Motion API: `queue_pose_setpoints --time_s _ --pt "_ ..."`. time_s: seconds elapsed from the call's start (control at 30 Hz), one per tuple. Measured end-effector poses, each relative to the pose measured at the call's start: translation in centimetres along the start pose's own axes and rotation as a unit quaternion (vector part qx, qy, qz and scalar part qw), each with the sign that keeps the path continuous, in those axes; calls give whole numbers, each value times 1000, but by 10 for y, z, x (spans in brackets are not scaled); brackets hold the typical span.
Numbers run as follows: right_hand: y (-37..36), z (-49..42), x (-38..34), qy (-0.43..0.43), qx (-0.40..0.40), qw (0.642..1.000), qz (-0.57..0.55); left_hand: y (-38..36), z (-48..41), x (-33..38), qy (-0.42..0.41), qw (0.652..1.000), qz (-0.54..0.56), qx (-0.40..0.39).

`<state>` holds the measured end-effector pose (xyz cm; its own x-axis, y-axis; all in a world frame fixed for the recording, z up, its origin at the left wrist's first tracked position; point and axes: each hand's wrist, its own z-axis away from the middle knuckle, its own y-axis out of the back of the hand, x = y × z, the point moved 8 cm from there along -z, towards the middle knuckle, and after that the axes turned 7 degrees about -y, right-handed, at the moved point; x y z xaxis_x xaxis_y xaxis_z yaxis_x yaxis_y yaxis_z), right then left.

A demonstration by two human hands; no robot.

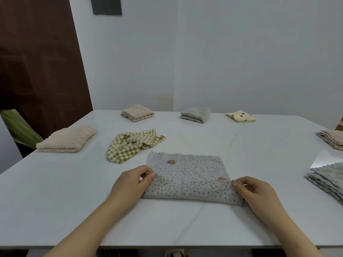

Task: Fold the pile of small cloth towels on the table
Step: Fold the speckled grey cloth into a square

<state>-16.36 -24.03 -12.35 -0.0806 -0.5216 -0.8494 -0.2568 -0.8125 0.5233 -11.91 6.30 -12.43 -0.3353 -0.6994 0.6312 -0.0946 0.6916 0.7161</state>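
A grey dotted towel [187, 175] with two orange spots lies in front of me on the white table [55, 201], its near part doubled over onto itself. My left hand [130, 184] pinches the folded flap's left corner. My right hand [256, 191] pinches the flap's right corner. Behind the towel, to the left, a green checked towel [131, 144] lies crumpled and unfolded.
Folded towels ring the table: a beige one [65, 140] at the left, a beige one [137, 113], a grey one [195, 115] and a yellow spotted one [240, 116] along the back, a beige stack [332, 140] and a grey stack [328, 177] at the right.
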Motion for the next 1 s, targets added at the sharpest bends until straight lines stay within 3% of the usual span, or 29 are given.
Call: queue_pose_setpoints --time_s 0.4,0.67,1.0 --pt "-3 -50 -18 2 40 998 -41 14 -48 -13 65 990 104 75" --pt "-24 -97 -3 -43 55 997 -38 -6 -84 -32 77 995 26 66" --pt "-35 -114 0 -62 53 992 99 -13 -92 -41 61 991 -78 89"
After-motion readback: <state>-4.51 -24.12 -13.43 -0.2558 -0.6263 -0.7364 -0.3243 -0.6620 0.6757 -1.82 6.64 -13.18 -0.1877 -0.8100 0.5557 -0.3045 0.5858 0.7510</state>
